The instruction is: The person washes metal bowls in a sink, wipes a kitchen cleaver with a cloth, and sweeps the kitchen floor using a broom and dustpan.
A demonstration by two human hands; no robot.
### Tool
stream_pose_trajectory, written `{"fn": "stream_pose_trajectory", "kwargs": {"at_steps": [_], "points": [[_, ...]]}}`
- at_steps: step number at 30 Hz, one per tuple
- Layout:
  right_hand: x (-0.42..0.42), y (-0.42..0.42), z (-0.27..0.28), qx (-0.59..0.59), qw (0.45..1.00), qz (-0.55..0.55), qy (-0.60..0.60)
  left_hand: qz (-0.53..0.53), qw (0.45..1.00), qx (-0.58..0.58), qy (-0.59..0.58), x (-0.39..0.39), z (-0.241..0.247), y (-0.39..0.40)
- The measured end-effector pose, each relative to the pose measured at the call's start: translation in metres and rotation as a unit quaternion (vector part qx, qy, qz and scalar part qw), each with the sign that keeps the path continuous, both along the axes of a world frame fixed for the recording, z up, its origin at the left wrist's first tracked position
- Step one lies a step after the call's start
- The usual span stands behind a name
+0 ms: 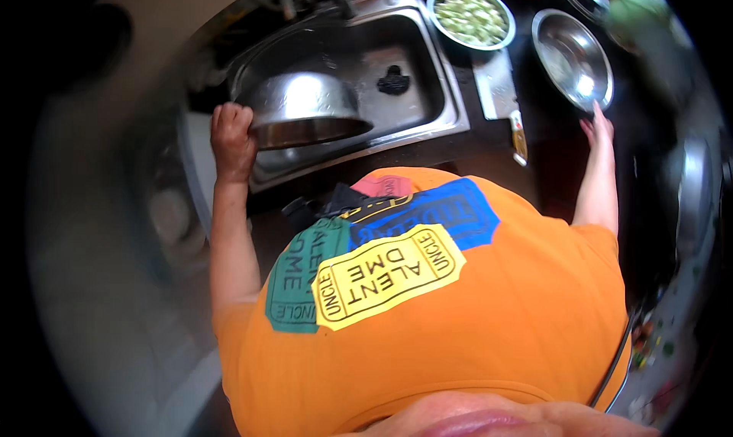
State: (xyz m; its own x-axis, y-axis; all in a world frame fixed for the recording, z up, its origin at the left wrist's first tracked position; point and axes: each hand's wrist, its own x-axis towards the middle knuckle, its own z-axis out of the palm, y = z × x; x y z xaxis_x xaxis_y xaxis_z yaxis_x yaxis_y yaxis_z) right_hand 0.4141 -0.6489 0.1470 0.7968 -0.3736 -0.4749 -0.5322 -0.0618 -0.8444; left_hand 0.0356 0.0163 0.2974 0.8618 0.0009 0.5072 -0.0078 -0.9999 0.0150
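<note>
Out to the left, my left hand [233, 131] grips the rim of a large stainless steel basin [306, 102]. That basin is tilted on its side over the sink [409, 113], its mouth turned towards me; I cannot tell whether it touches the sink. On the other side, my right hand [598, 126] has its fingers apart, with a fingertip at the near rim of a shallow steel bowl [572, 59]. The bowl's inside faces up and shines.
A dark wet clump [393, 81] lies in the sink. Right of it, a bowl of chopped pale-green vegetable [472, 19] stands on the dark counter. A cleaver [495, 85] lies below, its handle towards me. A green bag [638, 13] is at the far right.
</note>
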Motion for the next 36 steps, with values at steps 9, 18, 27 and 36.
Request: {"fn": "stream_pose_trajectory", "kwargs": {"at_steps": [9, 18, 27, 36], "points": [[0.038, -0.009, -0.047, 0.189, 0.979, 0.067, -0.032, 0.324, 0.909, -0.244, -0.095, -0.037, -0.022, 0.005], [0.048, -0.044, -0.041, 0.17, 0.977, 0.124, -0.039, 0.565, 0.668, -0.44, -0.199, -0.081, -0.067, 0.002], [0.037, -0.022, -0.023, 0.138, 0.986, 0.092, -0.036, 0.501, 0.436, -0.714, -0.219, -0.164, -0.109, -0.048], [0.024, 0.001, 0.029, 0.022, 0.986, 0.083, -0.143, 0.363, 0.302, -0.83, -0.296, -0.159, -0.111, -0.125]]}}
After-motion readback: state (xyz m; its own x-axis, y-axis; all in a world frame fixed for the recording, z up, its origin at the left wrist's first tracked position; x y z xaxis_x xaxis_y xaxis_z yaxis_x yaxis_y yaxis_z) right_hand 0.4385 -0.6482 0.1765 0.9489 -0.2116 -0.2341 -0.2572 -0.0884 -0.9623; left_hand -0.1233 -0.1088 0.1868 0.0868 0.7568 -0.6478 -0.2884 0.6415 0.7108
